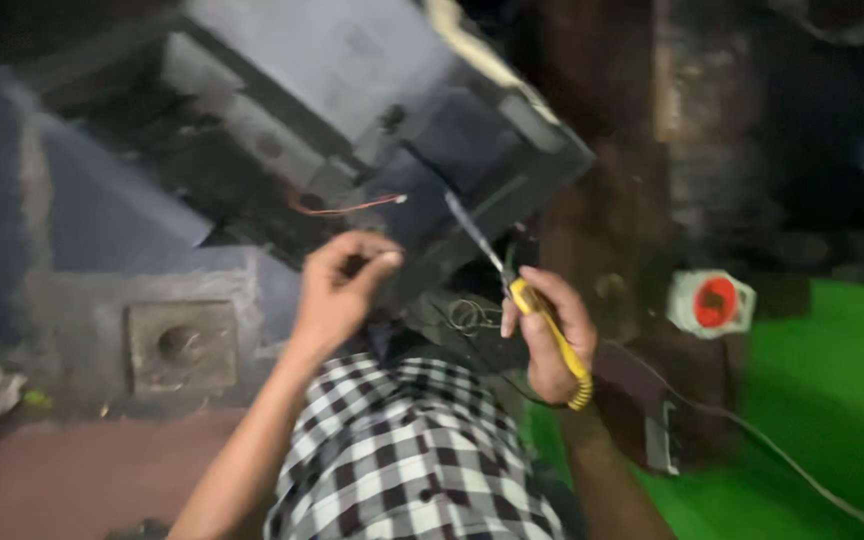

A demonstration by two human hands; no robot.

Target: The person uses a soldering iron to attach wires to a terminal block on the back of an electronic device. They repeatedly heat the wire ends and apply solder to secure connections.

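Two bare forearms with no sleeves reaching the wrists, left hand (337,290) and right hand (552,340) ungloved, no rings or watch visible, black-and-white checked cloth garment (402,450) below both grips, image blurred

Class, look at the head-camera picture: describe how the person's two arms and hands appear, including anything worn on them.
The left hand and right hand are bare, with no gloves. No rings, watch or bands can be made out, though the picture is blurred. Both forearms are uncovered, with no sleeve showing. Between them lies black-and-white checked cloth worn by the person.
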